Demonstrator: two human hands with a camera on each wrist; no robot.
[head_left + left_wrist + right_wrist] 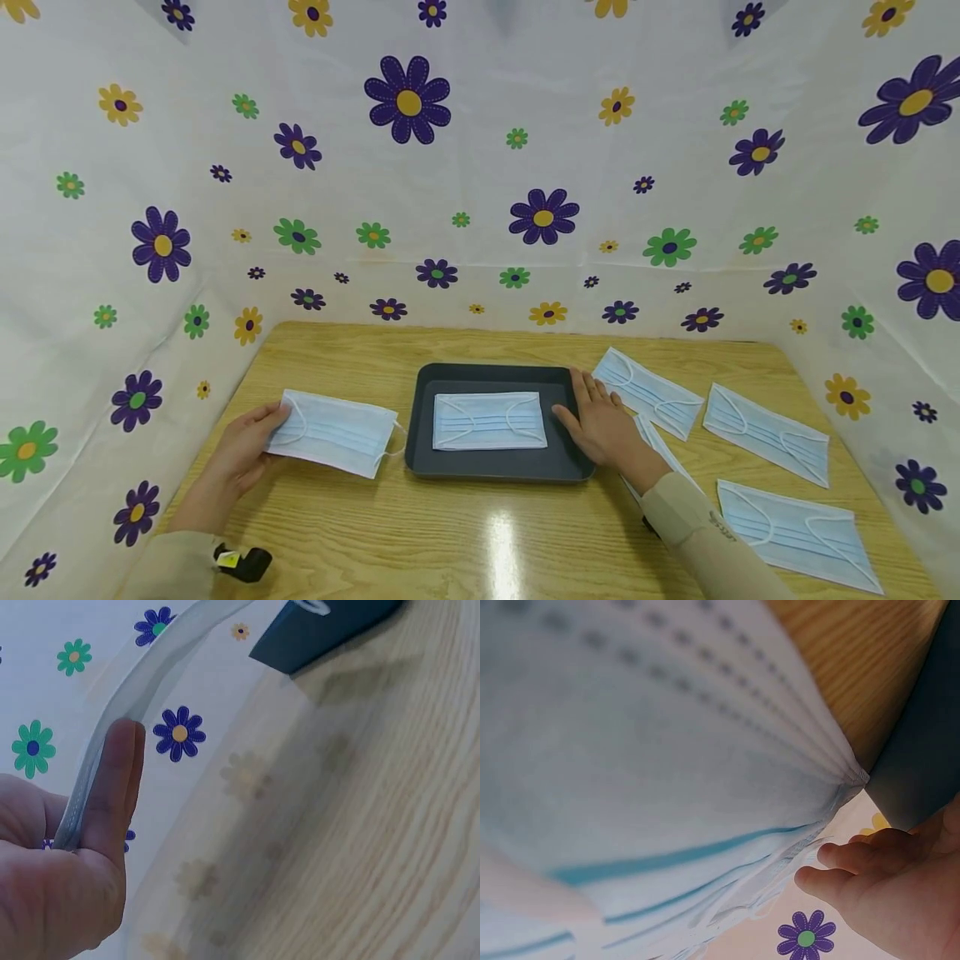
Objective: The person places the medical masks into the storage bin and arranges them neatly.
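Note:
My left hand [242, 450] pinches one end of a pale blue pleated face mask [333, 433] with white ear loops, just left of a dark grey tray [487, 467]. In the left wrist view, the mask [139, 682] shows edge-on between thumb and fingers. Another face mask [490, 422] lies flat inside the tray; whether more lie beneath it, I cannot tell. My right hand [603, 423] rests at the tray's right rim with its fingers extended. A mask [663, 450] lies partly hidden under the right forearm.
Right of the tray, more face masks lie on the wooden table [420, 542]: one at the back [648, 392], one farther right [767, 433], one near the front [798, 532]. A flower-printed white cloth [465, 175] encloses the table's back and sides.

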